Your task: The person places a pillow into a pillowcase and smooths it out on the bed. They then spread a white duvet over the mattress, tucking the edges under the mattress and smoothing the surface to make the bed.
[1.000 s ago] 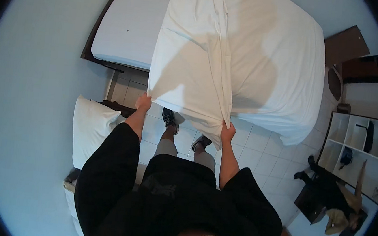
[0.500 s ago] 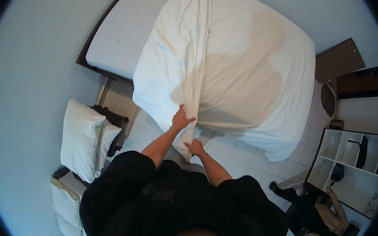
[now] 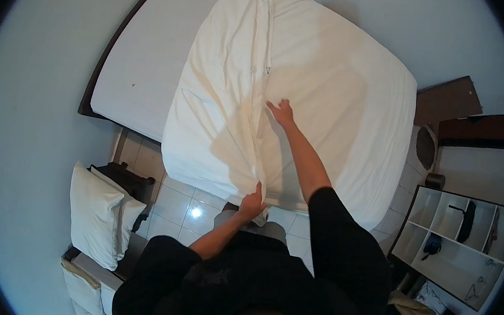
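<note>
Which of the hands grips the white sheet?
The left hand, clasping the bunched near edge of the white sheet; the right hand, farther out, is spread open.

White pillows, open shelving unit, brown panel

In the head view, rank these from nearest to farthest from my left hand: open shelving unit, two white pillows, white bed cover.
1. White bed cover: nearest, with its near edge gripped in your left hand.
2. Two white pillows: off to the left, one against the other.
3. Open shelving unit: farthest, over at the right of the view.
</note>
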Tool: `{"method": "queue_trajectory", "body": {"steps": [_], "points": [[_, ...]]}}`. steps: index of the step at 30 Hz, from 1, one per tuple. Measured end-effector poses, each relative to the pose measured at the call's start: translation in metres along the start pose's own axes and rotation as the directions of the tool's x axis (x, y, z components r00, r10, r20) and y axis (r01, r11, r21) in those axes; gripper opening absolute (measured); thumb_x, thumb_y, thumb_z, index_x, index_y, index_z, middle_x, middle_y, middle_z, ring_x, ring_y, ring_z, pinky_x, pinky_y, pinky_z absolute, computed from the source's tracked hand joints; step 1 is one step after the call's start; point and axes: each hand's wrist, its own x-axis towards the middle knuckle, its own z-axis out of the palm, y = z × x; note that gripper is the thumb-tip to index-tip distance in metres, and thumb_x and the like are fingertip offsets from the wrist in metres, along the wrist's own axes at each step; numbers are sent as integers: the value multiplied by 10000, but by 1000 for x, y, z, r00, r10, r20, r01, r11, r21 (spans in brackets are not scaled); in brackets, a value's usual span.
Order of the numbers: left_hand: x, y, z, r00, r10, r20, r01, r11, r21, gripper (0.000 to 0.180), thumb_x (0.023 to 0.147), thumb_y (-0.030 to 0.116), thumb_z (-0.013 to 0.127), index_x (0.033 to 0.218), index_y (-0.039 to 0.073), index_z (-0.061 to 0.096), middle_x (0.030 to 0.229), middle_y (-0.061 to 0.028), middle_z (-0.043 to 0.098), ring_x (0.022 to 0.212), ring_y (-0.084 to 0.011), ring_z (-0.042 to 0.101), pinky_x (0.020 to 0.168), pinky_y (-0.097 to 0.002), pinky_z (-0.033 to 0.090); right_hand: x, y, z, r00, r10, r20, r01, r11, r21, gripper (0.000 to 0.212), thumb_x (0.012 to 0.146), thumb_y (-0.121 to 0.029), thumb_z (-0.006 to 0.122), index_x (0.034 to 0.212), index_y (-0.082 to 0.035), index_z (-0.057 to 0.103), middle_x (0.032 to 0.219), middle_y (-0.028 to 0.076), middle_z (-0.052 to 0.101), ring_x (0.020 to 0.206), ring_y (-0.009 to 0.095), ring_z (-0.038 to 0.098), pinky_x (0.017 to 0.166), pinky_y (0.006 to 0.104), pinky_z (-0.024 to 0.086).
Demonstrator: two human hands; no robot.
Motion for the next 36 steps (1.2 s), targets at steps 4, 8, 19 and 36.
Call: {"method": "queue_trajectory", "body": {"steps": [4, 8, 19, 36], "points": [[-11, -16, 11, 995, -100, 15, 100, 995, 32, 891, 852, 208, 680, 1531, -99, 193, 824, -299, 694, 752, -464, 699, 703, -554, 566, 47, -89, 51, 964, 108, 243, -87, 992, -95, 920, 798, -603, 802, 1346, 92, 548, 1259, 256, 671, 1141, 346, 673, 995, 416, 525], [-14, -15, 20, 993, -113, 41, 112, 993, 22, 931, 852, 192, 663, 1561, -72, 121, 774, -289, 691, 690, -459, 692, 657, -572, 558, 65, -82, 58, 955, 17, 296, 11, 996, -93, 713, 883, -502, 751, 1296, 62, 611, 1243, 277, 679, 1168, 379, 664, 1005, 453, 519], [-9, 10, 1, 980, -176, 94, 157, 971, 178, 834, 854, 208, 648, 1563, 17, 252, 734, -238, 701, 643, -436, 687, 621, -552, 556, 105, 19, 12, 936, 341, 87, -350, 873, 340, 279, 897, -271, 774, 980, -6, 739, 833, 57, 719, 725, 159, 634, 680, 354, 521], [322, -54, -249, 764, -165, -623, -100, 924, -368, 686, 900, 377, 796, 1352, -65, 529, 1082, -178, 701, 976, -238, 704, 858, -348, 567, 26, -108, 53, 959, -280, -37, 270, 871, 411, 139, 881, -65, 717, 1013, -42, 754, 956, 117, 722, 813, 229, 702, 754, 354, 561]]}}
